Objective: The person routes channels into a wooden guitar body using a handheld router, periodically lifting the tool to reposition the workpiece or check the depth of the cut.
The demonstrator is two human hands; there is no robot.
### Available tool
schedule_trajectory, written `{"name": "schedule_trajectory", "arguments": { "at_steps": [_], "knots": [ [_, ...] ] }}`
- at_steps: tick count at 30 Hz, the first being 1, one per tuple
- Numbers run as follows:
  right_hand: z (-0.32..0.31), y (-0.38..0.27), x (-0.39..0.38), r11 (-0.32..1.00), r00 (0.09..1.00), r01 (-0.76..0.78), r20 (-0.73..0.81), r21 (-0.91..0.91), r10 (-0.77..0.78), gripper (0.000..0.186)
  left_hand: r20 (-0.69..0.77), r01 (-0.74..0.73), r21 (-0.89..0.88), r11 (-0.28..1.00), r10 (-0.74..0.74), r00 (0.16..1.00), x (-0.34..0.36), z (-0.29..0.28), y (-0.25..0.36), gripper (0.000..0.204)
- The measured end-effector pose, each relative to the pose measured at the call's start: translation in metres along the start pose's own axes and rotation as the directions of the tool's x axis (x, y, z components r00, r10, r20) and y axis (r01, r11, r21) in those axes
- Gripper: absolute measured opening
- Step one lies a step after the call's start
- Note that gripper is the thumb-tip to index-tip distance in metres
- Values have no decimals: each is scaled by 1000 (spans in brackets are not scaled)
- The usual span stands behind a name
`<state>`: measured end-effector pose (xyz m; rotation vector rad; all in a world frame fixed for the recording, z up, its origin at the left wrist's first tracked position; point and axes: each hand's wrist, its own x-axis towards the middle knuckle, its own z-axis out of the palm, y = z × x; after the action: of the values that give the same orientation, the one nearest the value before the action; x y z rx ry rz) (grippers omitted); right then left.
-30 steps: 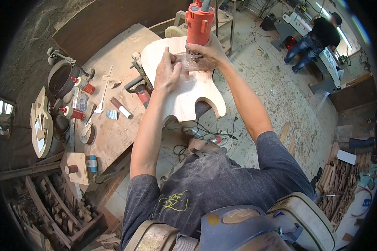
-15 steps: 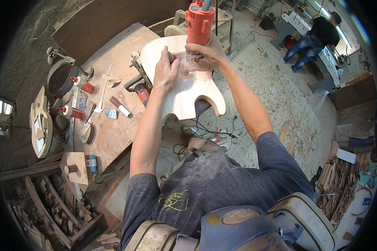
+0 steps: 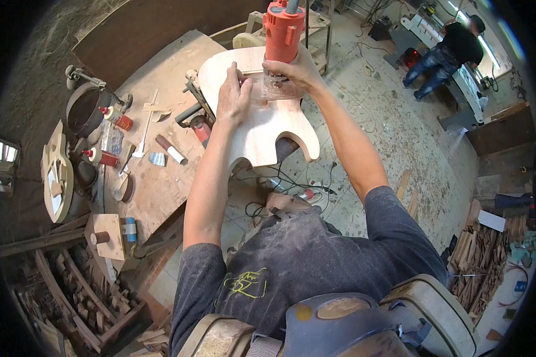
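A pale wooden guitar body (image 3: 253, 140) lies flat in front of me, its two horns pointing toward me. On top of it stands an upright red router (image 3: 281, 35) with a clear base plate (image 3: 259, 90). My right hand (image 3: 298, 70) is closed round the lower part of the router's body. My left hand (image 3: 234, 95) is closed at the left end of the clear base, where a small dark knob sits partly hidden by the fingers. The router's bit and the wood under the base are hard to make out.
On the bench (image 3: 155, 202) at left lie glue bottles (image 3: 118, 118), a caliper (image 3: 143, 131), a sanding roll (image 3: 171, 149) and a clamp (image 3: 199, 128). Another guitar body (image 3: 56, 172) leans farther left. Cables (image 3: 286, 185) cross the floor. A person (image 3: 452, 53) works at a far-right machine.
Both hands stay on the router, which has barely shifted on the guitar body. The guitar body appears slightly higher in view.
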<state>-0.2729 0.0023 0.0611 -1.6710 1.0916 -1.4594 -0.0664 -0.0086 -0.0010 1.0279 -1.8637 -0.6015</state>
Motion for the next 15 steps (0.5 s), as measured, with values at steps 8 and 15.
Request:
{"name": "schedule_trajectory", "arguments": {
  "at_steps": [8,15],
  "knots": [
    [1,-3,-4,1000,1000,-1,-9,7,1,53,-1,-7,3,1000,7,1000,1,1,-2,61],
    [1,-7,-7,1000,1000,10,-12,8,-9,58,7,10,-14,1000,-10,1000,1,1,-3,61]
  ]
}}
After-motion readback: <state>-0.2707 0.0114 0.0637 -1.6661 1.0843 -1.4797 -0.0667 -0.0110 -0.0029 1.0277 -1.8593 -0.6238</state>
